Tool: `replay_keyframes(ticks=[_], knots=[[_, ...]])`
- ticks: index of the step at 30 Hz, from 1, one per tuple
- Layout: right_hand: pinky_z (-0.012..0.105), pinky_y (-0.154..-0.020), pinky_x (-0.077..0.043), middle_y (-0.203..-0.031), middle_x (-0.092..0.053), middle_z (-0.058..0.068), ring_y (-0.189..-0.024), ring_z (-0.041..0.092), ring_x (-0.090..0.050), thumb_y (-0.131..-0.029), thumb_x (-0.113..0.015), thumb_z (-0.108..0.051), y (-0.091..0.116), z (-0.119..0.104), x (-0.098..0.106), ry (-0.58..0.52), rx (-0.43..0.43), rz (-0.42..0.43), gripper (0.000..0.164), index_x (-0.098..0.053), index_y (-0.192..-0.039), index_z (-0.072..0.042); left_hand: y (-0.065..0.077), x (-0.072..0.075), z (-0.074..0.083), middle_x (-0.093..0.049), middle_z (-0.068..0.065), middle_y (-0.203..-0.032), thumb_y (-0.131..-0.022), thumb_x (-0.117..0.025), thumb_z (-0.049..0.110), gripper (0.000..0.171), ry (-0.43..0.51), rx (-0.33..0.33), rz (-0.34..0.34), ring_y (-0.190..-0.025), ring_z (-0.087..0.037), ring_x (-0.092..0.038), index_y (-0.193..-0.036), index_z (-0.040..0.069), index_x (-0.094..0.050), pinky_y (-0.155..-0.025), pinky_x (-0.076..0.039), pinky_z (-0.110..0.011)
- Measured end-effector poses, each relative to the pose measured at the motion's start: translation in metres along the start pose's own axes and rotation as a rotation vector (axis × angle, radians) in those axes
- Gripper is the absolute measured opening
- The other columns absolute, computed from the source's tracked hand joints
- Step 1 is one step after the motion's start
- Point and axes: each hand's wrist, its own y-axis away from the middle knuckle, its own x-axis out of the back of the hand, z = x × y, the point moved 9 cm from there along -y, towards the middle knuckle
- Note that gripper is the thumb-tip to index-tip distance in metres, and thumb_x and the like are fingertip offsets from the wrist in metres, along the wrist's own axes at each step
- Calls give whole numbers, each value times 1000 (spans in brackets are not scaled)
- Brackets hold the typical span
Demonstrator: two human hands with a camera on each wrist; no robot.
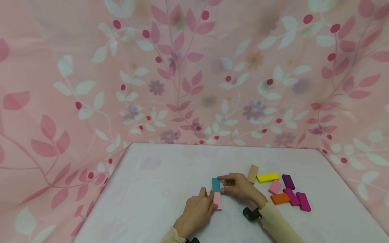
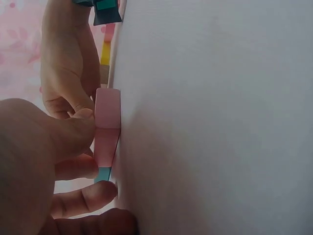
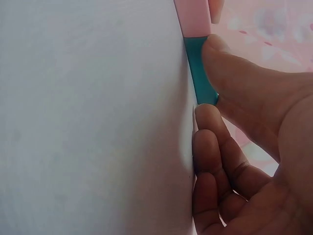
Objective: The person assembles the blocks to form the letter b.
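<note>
Two blocks lie end to end on the white table, a blue-green block [image 1: 216, 185] beyond a pink block [image 1: 217, 201]. My left hand [image 1: 196, 211] holds the pink one, index finger by the joint between the blocks and thumb on its right side. In the left wrist view the thumb touches the pink block [image 2: 107, 110]. From the right, my right hand [image 1: 240, 185] pinches the blue-green block, index finger at its far end and thumb near its close right corner. The right wrist view shows that thumb against the blue-green block [image 3: 200, 68], whose end meets the pink block [image 3: 194, 18].
Right of my right hand lie a tan block [image 1: 253, 174], a yellow block [image 1: 268, 178], a purple block [image 1: 288, 182], another pink block [image 1: 275, 187], an orange block [image 1: 280, 198] and two magenta blocks [image 1: 303, 201]. A floral cloth [image 1: 194, 84] hangs behind the table [image 1: 146, 189].
</note>
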Motion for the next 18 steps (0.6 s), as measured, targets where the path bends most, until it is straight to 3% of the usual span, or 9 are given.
replay_keyframes(ticks=[18], knots=[[24, -87, -56, -100, -71, 1, -92, 20, -62, -88, -89, -28, 2, -6, 1, 6, 1, -25, 48, -75, -131, -13, 1, 3, 4, -58, -3, -99, -99, -71, 48, 56, -73, -36, -44, -57, -11, -46, -143, 13, -69, -54, -39, -26]])
